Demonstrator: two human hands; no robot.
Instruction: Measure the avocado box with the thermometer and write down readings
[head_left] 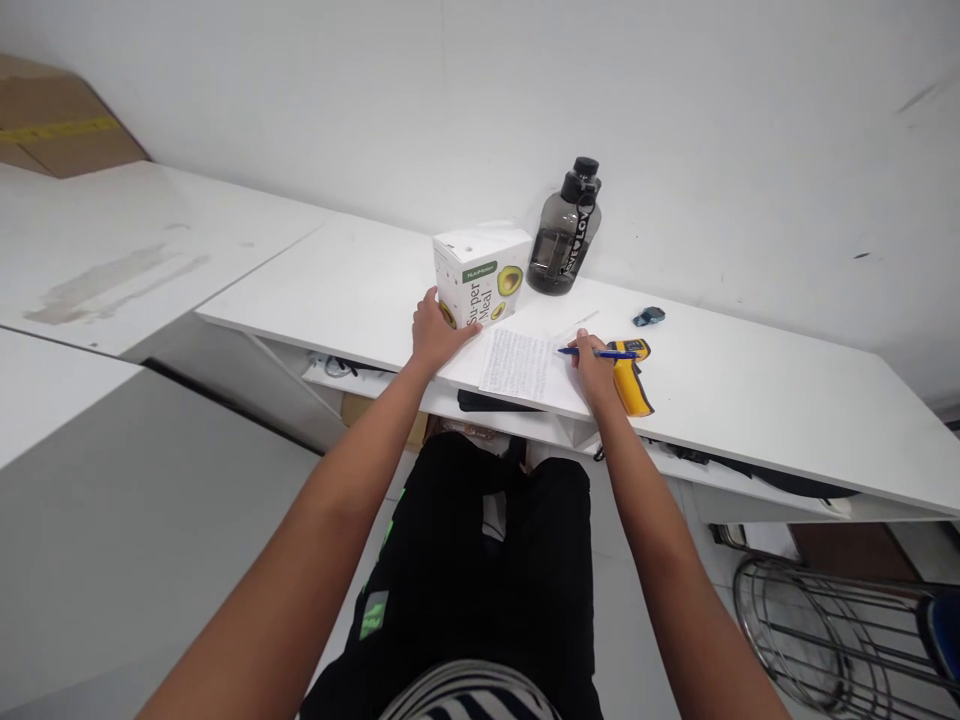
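Observation:
My left hand (437, 333) grips the lower left of a white carton (480, 262) printed with avocados and "Su-per Meal". Its thumb lies along the front and the fingers are on the side. The carton stands upright on the white desk. In my right hand (592, 370) is a blue pen (611, 353), held between the fingers with its tip pointing left over the paper. A sheet of paper (517, 365) covered in handwriting lies between my hands at the desk's front edge. A yellow and black gun-shaped device (632, 385) lies just right of my right hand.
Behind the carton a grey water bottle (564, 235) with a black cap stands near the wall. A small dark teal object (649, 316) lies farther right. An under-desk shelf (442, 400) holds items. At lower right is a metal-wire stool (810, 630); a cardboard box (67, 120) sits far left.

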